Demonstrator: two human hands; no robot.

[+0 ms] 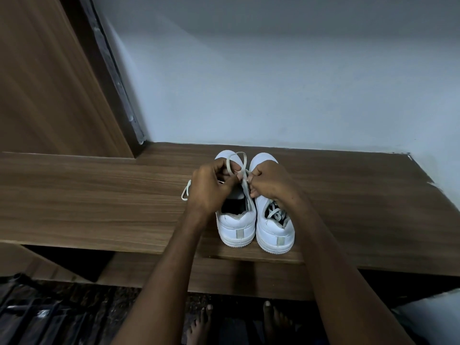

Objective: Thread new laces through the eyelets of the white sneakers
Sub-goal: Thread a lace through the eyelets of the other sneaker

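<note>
Two white sneakers [256, 220] stand side by side on a wood-grain shelf [99, 195], heels toward you and toes toward a pale wall [273, 83] — the pair sits right of the shelf's middle. The shelf meets the wall at the back, and a wood-grain panel [49, 83] with a dark edge strip rises at the left. Below the shelf's front edge lies a dark floor, where your bare feet [273, 319] show.

Your left hand [211, 188] is over the left sneaker [236, 227], its fingers curled round a white lace [236, 160] that loops up over the toe; a further loop of the lace lies on the shelf just left of that hand. Your right hand [271, 180] is over the right sneaker [275, 232], its fingertips pinching the same lace where it drops toward the left sneaker's opening. More lace lies bunched inside the right sneaker.

Each heel bears a small grey tab [239, 234] — no writing or brand mark can be read on it or elsewhere.
</note>
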